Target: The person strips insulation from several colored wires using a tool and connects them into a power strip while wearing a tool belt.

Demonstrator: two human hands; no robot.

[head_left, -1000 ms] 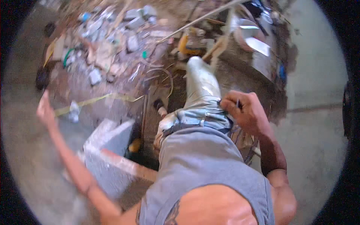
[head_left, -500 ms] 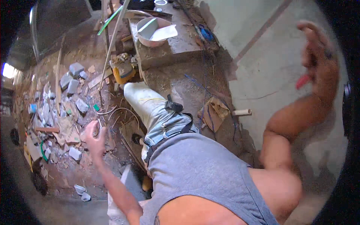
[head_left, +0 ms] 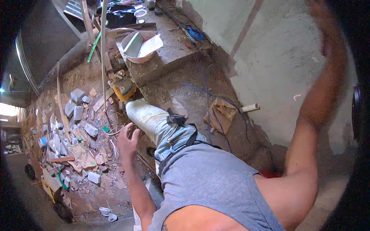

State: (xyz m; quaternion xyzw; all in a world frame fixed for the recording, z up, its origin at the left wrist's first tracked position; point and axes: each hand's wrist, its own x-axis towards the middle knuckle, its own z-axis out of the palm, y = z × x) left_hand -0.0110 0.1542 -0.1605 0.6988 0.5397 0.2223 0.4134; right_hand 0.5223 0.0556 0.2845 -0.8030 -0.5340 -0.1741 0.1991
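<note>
My left hand hovers over the debris-strewn floor beside my bent leg, thumb apart from the fingers, holding nothing. Raised at the upper right against the pale wall, my right hand is dark and smeared at the edge of view. Its fingers cannot be made out, and a faint reddish patch shows near it. A small pale curved streak appears in front of the wall, beside my right forearm. Below my left hand's level, to the left, lie broken grey block pieces and rubble.
A round basin with white panel pieces stands on a raised slab ahead. Near my knee sits a yellow tool. A pale pipe stub, blue cable and torn brown paper lie rightward. Thin wooden poles stand upright.
My right arm has straightened upward, taking the hand to the rim; the red thing seen in it before is now barely visible. My left hand has shifted right in the picture as the view turned.
</note>
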